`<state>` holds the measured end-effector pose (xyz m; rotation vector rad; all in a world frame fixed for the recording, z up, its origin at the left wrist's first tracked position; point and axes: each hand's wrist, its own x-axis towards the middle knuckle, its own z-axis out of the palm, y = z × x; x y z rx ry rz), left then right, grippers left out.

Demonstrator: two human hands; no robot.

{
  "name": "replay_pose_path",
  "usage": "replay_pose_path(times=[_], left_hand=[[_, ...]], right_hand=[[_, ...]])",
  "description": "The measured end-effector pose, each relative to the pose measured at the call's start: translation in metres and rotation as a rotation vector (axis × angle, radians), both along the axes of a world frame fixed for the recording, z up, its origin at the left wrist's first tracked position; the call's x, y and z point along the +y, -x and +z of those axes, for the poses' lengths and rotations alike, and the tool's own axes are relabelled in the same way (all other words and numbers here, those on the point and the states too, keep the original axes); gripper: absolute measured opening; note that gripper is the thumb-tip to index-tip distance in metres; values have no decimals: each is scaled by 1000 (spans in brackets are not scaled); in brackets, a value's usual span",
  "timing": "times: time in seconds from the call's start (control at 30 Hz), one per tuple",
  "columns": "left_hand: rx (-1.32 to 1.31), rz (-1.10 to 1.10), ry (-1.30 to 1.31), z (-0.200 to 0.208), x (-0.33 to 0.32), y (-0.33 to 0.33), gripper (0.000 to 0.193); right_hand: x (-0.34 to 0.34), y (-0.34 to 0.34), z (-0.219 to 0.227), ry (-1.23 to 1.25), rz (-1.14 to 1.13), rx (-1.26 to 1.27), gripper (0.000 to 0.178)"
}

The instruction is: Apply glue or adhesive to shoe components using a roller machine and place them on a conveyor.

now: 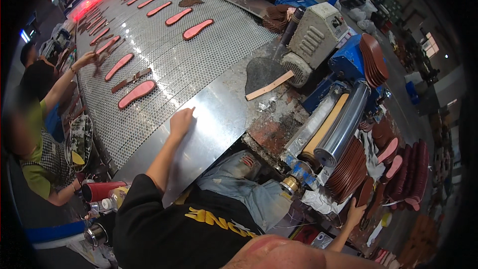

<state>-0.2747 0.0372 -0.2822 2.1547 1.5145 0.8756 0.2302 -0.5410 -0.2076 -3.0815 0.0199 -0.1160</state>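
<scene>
Left hand (182, 121) curls in a loose fist at the metal plate (219, 125); right hand (356, 212) touches a brown sole (365, 192).
Whether the right fingers pinch it, I cannot tell; it sits beside the brown stack (346, 170), below the steel roller (342, 125). Farther out, pink insoles (137, 94) lie on the perforated belt (199, 60).

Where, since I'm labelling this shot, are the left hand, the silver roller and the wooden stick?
Left hand (181, 121): head view, middle of the hand.
Silver roller (343, 125): head view, mid-barrel.
Wooden stick (270, 85): head view, mid-length.
</scene>
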Motion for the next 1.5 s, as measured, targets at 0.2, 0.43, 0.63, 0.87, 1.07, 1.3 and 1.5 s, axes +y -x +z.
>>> replay_pose_path(times=[0.2, 0.43, 0.63, 0.87, 1.07, 1.3, 1.5], left_hand=[[287, -82, -115, 6, -20, -16, 48], [294, -80, -128, 6, -22, -14, 49], [248, -91, -127, 4, -21, -14, 49], [190, -90, -83, 5, -20, -11, 51], [114, -84, -88, 3, -19, -11, 50], [111, -86, -64, 0, -14, -11, 49], [141, -84, -82, -1, -15, -7, 50]], right_hand=[[-3, 0, -4, 29, -17, -29, 91], [0, -4, 3, -25, -27, -7, 95], [-16, -23, -4, -146, -36, 52, 105], [-22, -41, -1, -204, -63, 234, 121], [-40, -62, -20, -286, -77, 239, 123], [-58, -81, -34, -291, -60, 252, 124], [-30, -62, -18, -291, -83, 273, 124]])
